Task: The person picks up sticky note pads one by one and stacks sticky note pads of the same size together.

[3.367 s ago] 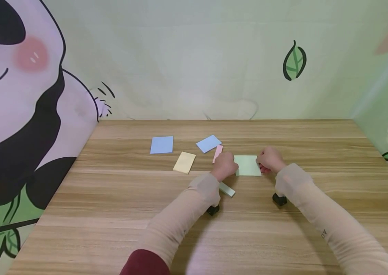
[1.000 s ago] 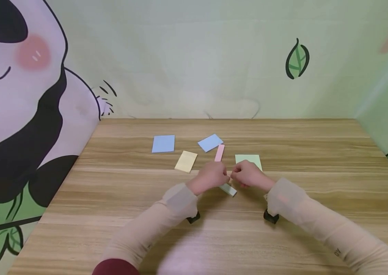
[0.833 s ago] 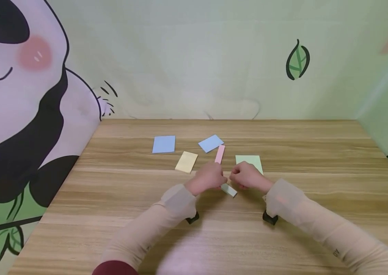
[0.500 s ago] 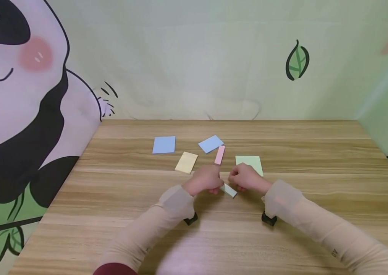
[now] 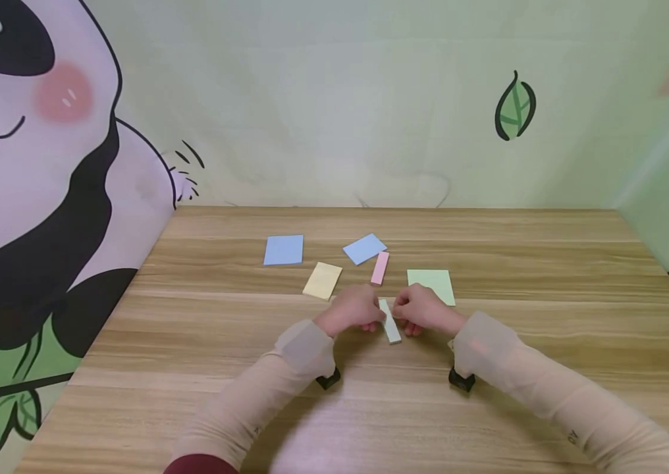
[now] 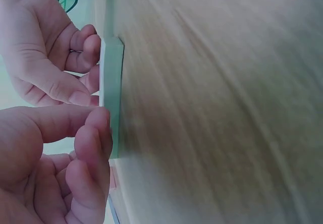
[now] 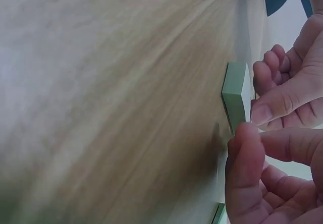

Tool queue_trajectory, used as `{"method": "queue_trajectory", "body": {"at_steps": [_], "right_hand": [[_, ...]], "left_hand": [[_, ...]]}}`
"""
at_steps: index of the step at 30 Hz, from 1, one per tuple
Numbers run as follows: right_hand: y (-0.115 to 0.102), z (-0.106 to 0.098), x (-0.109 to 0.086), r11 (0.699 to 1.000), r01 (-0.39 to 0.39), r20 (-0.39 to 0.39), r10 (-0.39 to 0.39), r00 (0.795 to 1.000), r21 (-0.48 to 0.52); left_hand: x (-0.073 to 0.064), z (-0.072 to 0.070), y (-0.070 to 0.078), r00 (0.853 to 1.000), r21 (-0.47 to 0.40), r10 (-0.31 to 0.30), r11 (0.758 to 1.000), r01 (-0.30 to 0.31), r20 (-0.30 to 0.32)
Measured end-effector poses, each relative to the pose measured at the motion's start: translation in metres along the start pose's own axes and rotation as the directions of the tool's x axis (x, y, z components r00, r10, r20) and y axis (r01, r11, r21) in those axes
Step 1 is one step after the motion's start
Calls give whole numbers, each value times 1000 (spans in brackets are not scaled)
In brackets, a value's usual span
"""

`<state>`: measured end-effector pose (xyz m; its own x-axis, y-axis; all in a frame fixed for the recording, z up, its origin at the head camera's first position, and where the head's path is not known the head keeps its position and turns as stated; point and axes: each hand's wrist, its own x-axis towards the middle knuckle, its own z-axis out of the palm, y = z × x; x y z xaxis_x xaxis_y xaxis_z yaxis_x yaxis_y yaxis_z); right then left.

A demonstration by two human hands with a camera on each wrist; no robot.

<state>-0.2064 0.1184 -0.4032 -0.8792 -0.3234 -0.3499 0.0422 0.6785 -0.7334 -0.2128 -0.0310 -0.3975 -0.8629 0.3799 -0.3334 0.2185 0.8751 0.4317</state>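
Note:
A narrow pale green sticky note pad [image 5: 391, 329] lies on the wooden table between both hands, one end pointing away from me. My left hand [image 5: 355, 309] pinches it from the left with thumb and finger, and my right hand [image 5: 422, 308] has its fingertips curled at the right side. From the left wrist, the pad [image 6: 112, 77] shows as a thick green-sided block, with left-hand fingers [image 6: 98, 128] over its edge and the right thumb beside them. The right wrist view has both hands' fingertips meeting at the pad [image 7: 235, 85].
A square green sticky note pad [image 5: 440, 284] lies just beyond my right hand. Farther back are a narrow pink pad [image 5: 379, 268], a blue rectangular pad [image 5: 364, 249], a blue square pad [image 5: 284, 250] and a yellow pad [image 5: 322, 281]. A printed wall covering [image 5: 334, 105] rises behind the table [image 5: 222, 368].
Both hands have come from the square green pad to the narrow green one. In the last half second the narrow pad has turned from slanting to more nearly straight away from me.

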Motion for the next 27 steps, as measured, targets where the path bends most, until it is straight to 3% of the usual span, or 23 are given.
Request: {"method": "queue_trajectory", "body": {"at_steps": [7, 27], "right_hand": [[1, 5, 2, 999, -41, 0, 41, 999, 33], [0, 7, 11, 992, -102, -37, 105, 994, 77]], "left_hand": [[4, 4, -2, 1000, -11, 2, 1000, -2, -13], [16, 7, -3, 1000, -171, -14, 985, 11, -17]]}}
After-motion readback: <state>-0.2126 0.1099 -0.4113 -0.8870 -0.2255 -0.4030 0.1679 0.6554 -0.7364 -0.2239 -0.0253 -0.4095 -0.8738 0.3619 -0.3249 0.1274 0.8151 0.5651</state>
